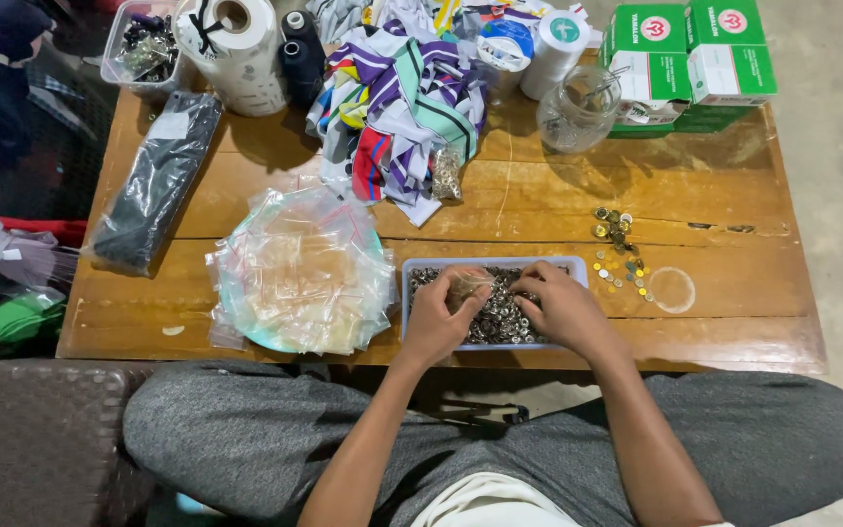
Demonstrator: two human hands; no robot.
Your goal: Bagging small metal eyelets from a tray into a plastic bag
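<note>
A: Okay, left hand [438, 317]?
B: Over the grey tray [412, 273] of small metal pieces [500, 317], fingers curled round a small clear bag [467, 286].
A: Right hand [560, 307]?
B: Down in the pieces, fingers pinched narrow; whether anything is held, cannot tell.
A: Step?
B: Probably bagging pieces. Needs bag mouth held open, pinch brought across.
A: Elsewhere on tabletop [539, 210]?
B: Pile of clear bags [304, 273] left, loose gold bits [617, 254] right.
</note>
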